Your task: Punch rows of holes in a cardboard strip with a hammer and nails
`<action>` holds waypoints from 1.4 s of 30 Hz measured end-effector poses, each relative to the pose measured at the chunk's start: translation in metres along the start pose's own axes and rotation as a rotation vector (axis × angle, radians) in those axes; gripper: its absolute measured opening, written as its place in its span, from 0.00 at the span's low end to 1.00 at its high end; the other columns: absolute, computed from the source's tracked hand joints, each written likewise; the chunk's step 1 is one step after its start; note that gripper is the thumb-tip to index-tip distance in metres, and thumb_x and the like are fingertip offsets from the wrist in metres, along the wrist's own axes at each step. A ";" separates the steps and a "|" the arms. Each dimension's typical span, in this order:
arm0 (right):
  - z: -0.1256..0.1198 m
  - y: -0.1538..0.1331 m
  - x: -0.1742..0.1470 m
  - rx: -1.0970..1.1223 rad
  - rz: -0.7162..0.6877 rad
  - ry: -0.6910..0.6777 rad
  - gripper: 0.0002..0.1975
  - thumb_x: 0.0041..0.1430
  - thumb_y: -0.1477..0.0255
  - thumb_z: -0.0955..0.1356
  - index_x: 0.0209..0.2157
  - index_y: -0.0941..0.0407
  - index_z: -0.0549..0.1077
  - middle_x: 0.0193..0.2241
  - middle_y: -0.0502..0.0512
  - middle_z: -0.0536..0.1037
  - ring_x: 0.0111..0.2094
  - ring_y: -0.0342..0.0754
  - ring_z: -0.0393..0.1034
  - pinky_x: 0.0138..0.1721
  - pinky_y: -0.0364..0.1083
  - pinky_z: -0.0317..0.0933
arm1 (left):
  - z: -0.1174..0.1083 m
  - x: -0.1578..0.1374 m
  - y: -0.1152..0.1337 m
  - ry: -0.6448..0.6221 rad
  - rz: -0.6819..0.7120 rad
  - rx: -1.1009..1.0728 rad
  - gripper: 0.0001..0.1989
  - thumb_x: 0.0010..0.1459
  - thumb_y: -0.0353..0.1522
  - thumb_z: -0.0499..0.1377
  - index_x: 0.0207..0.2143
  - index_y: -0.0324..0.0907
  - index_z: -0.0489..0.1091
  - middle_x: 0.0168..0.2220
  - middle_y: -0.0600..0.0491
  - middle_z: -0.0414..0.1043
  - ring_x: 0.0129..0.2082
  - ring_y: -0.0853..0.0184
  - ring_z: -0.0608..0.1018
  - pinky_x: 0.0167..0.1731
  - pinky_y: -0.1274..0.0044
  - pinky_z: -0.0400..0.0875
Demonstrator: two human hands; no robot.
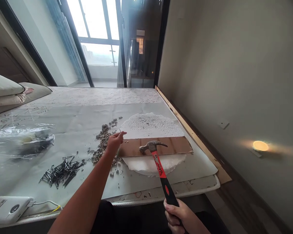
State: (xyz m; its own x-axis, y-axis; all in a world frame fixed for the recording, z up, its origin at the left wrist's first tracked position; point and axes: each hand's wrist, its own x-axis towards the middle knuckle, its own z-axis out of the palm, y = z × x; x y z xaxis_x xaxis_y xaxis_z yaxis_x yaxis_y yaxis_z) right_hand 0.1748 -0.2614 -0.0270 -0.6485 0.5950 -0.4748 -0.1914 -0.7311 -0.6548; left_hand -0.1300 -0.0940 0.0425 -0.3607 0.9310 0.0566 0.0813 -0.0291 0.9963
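My right hand (177, 214) is wrapped round the black lower handle of a claw hammer (161, 167) with a red upper handle. The worn metal head is over the middle of a flat brown board (174, 146); whether it touches is unclear. My left hand (115, 143) is closed in a pinch at the board's left end, with the thin tip of a nail (120, 130) showing above the fingers. The board lies across a rounded white foam slab (156, 125) with a pitted top. Grey rubble (101, 143) lies beside my left hand.
A heap of dark nails (62, 171) lies left of my left forearm. Farther left is a clear plastic bag (21, 141) with dark contents. A white device with a cable (12, 208) sits at the near left edge. A wall (234, 81) rises on the right.
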 end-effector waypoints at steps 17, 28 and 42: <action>-0.006 0.002 0.003 -0.036 -0.012 0.006 0.28 0.39 0.49 0.72 0.23 0.53 0.55 0.09 0.37 0.52 0.10 0.32 0.38 0.13 0.37 0.34 | 0.013 0.012 -0.019 -0.123 0.301 0.841 0.24 0.54 0.45 0.52 0.11 0.42 0.60 0.13 0.54 0.60 0.18 0.70 0.61 0.23 0.75 0.50; 0.013 -0.021 -0.010 -0.044 0.036 0.045 0.29 0.34 0.51 0.75 0.25 0.55 0.59 0.12 0.38 0.55 0.12 0.31 0.41 0.14 0.37 0.33 | 0.014 0.010 -0.018 -0.192 0.259 0.879 0.22 0.56 0.43 0.51 0.14 0.42 0.68 0.19 0.47 0.68 0.23 0.63 0.69 0.28 0.73 0.56; 0.010 -0.017 -0.011 -0.087 0.035 0.065 0.27 0.39 0.51 0.73 0.25 0.54 0.56 0.13 0.38 0.56 0.10 0.32 0.43 0.11 0.36 0.36 | 0.003 0.019 -0.028 -0.216 0.235 0.347 0.12 0.47 0.42 0.61 0.18 0.45 0.74 0.43 0.49 0.77 0.52 0.53 0.69 0.56 0.66 0.56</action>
State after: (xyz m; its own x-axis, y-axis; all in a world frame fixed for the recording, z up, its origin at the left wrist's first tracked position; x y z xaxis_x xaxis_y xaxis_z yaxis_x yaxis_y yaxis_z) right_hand 0.1776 -0.2589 -0.0044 -0.6043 0.5920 -0.5333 -0.1027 -0.7216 -0.6846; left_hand -0.1358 -0.0746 0.0153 -0.0965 0.9692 0.2265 0.4564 -0.1592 0.8754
